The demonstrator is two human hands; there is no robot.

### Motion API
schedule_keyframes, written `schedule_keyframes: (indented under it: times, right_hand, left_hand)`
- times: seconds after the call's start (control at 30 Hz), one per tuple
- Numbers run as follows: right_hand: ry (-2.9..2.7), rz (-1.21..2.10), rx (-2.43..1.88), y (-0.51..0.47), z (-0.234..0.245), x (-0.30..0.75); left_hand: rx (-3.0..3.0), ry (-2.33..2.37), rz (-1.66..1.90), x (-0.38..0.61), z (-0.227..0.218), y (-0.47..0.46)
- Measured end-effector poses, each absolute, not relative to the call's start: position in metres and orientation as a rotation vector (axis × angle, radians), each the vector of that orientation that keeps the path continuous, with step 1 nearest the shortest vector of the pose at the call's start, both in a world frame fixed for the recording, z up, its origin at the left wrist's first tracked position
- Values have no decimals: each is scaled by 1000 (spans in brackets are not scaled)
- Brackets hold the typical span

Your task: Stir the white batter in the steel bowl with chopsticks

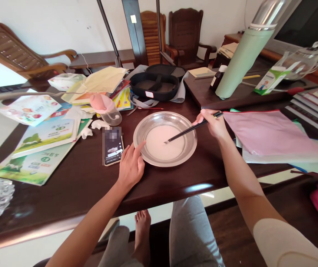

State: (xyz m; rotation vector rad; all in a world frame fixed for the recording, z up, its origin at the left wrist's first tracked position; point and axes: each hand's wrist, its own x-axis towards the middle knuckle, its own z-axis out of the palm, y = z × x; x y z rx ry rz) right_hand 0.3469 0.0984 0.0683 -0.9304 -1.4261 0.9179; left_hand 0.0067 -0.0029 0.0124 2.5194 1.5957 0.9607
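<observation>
A shallow metal plate point(188, 130) holding a thin white liquid sits on the dark wooden table point(86, 178). My right hand point(213, 122) is closed round a pair of dark chopsticks point(191, 129), whose tips dip into the liquid near the plate's middle. My left hand point(131, 165) rests flat on the table with its fingers stretched out, the fingertips touching the plate's left rim. A phone point(112, 145) with its screen lit lies just left of that hand.
Picture books point(45, 135) and papers crowd the table's left side, beside a clear cup with a pink lid point(106, 108). A black divided lunch box point(155, 86) lies behind the plate. A pink folder point(270, 132), stacked books, a green flask point(245, 55) and a glass jug point(300, 65) fill the right.
</observation>
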Motion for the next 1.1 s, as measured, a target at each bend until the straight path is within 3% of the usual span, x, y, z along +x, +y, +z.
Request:
schedule_keyframes:
  times: [0.2, 0.43, 0.67, 0.9, 1.1]
  right_hand:
    - [-1574, 1037, -913, 92, 71, 335]
    - [-1471, 895, -953, 95, 71, 343]
    - [-1564, 969, -941, 91, 72, 334]
    - [-1488, 892, -947, 92, 71, 341]
    - [-1575, 974, -921, 90, 72, 333]
  left_hand:
    - [2553, 1612, 984, 7, 12, -3]
    - [2569, 1627, 1108, 8, 9, 0]
    - [2536, 1815, 1300, 11, 9, -1]
    - [2496, 1454, 1611, 13, 10, 1]
    - [2385, 1453, 1673, 13, 8, 4]
